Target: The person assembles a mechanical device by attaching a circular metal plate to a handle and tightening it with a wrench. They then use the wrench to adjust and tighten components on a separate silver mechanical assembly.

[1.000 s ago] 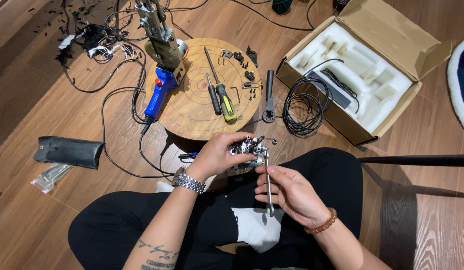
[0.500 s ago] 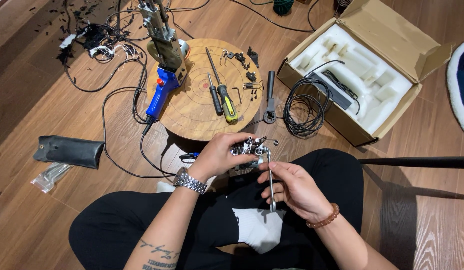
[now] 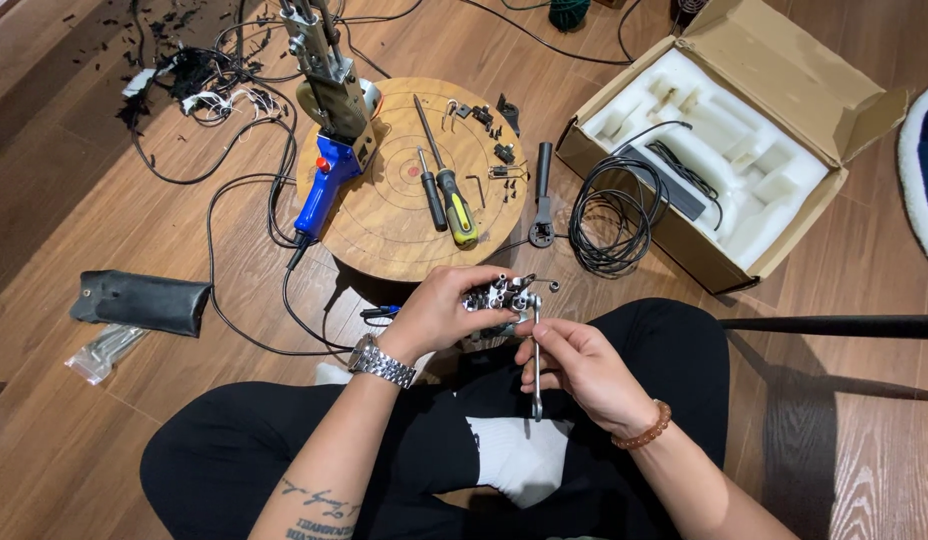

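Note:
I sit cross-legged on a wooden floor. My left hand (image 3: pixel 446 312), with a metal watch on its wrist, grips a small metal assembly (image 3: pixel 499 300) with several silver tubes and screws, held over my lap. My right hand (image 3: pixel 576 362), with a bead bracelet on its wrist, holds a slim silver wrench (image 3: pixel 536 370) upright. The wrench's head meets the right side of the assembly. The lower part of the assembly is hidden by my fingers.
A round wooden board (image 3: pixel 389 215) ahead carries a blue-handled tool (image 3: pixel 329 160), two screwdrivers (image 3: pixel 449 190) and small parts. A ratchet handle (image 3: pixel 542 205), a coiled black cable (image 3: pixel 609 215) and an open cardboard box (image 3: pixel 724 140) lie right. A black pouch (image 3: pixel 144 300) lies left.
My hands and the assembly stay in about the same place; the wrench in my right hand has shifted slightly at the assembly's right side.

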